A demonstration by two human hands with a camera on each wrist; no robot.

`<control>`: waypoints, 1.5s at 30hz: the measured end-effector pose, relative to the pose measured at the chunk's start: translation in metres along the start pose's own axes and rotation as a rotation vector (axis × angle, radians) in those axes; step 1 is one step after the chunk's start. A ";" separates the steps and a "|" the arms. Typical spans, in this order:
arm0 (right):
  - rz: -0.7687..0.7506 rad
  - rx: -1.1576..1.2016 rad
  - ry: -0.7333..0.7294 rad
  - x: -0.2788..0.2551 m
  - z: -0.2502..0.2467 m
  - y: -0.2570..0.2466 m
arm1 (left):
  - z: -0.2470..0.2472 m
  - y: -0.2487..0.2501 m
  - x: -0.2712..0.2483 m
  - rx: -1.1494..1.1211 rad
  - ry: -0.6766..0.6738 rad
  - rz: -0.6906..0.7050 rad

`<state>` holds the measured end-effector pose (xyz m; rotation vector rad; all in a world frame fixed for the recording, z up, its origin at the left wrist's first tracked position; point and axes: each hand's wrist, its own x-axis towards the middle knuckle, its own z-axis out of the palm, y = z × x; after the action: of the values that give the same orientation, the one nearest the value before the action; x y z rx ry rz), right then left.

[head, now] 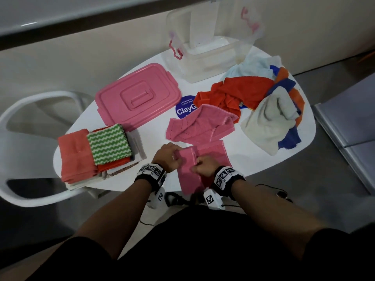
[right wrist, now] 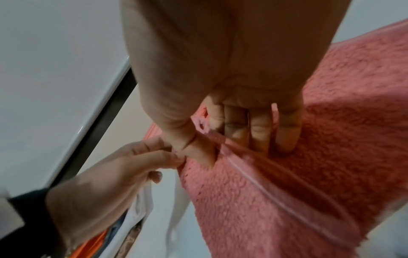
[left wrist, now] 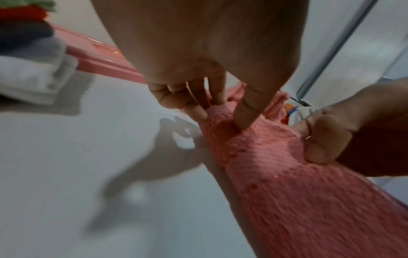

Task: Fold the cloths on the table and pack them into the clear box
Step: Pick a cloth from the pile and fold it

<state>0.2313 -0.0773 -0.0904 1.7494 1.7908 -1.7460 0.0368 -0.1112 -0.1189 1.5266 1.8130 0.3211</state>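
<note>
Both hands are pinching the pink cloth (head: 203, 159) at the near edge of the white table (head: 253, 159). The left hand (head: 168, 157) is gripping its left corner and the right hand (head: 205, 165) is holding a fold, maybe the hem. The clear box (head: 213, 57) is sitting far behind the cloth, and the folded stack (head: 95, 153) is lying to its left.

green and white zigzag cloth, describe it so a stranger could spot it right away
Start at the white oval table and go to the pile of folded cloths at its left end, beside the flat pink plastic lid. The green and white zigzag cloth lies folded on top, the only patterned one among plain neighbours.
</note>
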 end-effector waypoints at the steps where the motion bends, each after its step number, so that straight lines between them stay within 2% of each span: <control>1: -0.011 -0.028 0.001 -0.002 -0.003 0.001 | -0.001 0.003 0.005 0.034 -0.050 0.016; 4: 0.008 -0.040 0.006 -0.005 -0.011 0.010 | -0.002 0.010 0.014 0.095 -0.121 0.017; 8: 0.015 -0.149 0.025 -0.005 -0.019 0.021 | 0.003 0.008 0.018 0.141 -0.113 0.018; 13: -0.019 -0.252 0.077 -0.005 -0.016 0.022 | 0.010 0.012 0.018 0.190 -0.073 -0.079; 15: -0.046 -0.288 0.126 -0.004 -0.016 0.020 | 0.012 0.013 0.017 0.153 -0.055 -0.130; 19: -0.083 -0.338 0.163 -0.006 -0.018 0.015 | 0.015 0.007 0.014 -0.075 0.028 -0.260; 23: -0.090 -0.590 0.109 -0.003 -0.015 0.010 | 0.015 0.008 0.007 -0.069 0.021 -0.304; 26: -0.123 -0.838 0.108 -0.008 -0.015 0.001 | 0.020 0.012 0.004 0.140 0.093 -0.212; 28: -0.171 -0.953 0.044 -0.013 -0.014 -0.007 | 0.023 0.014 0.001 0.153 0.122 -0.176; 31: -0.179 -0.799 -0.123 -0.017 -0.010 -0.009 | 0.022 0.019 0.001 0.158 -0.008 -0.167; 34: -0.085 -0.683 -0.252 -0.018 -0.006 -0.001 | 0.018 0.021 0.006 0.040 -0.027 -0.212; 36: -0.072 -0.728 -0.238 -0.017 -0.005 0.004 | 0.013 0.025 0.011 0.011 -0.066 -0.297; 39: -0.090 -0.770 -0.219 -0.016 -0.005 0.008 | 0.006 0.034 0.017 0.088 -0.281 -0.328; 40: -0.087 -0.768 -0.215 -0.017 -0.004 0.008 | 0.003 0.036 0.018 0.079 -0.299 -0.325; 42: -0.083 -0.715 -0.193 -0.019 -0.004 0.010 | 0.002 0.037 0.024 -0.038 -0.291 -0.330; 45: -0.079 -0.674 -0.129 -0.021 -0.003 0.013 | 0.007 0.037 0.030 -0.357 -0.209 -0.302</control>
<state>0.2501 -0.0919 -0.0828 1.2685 2.0726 -1.0423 0.0685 -0.0751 -0.1128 0.9882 1.6827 0.3066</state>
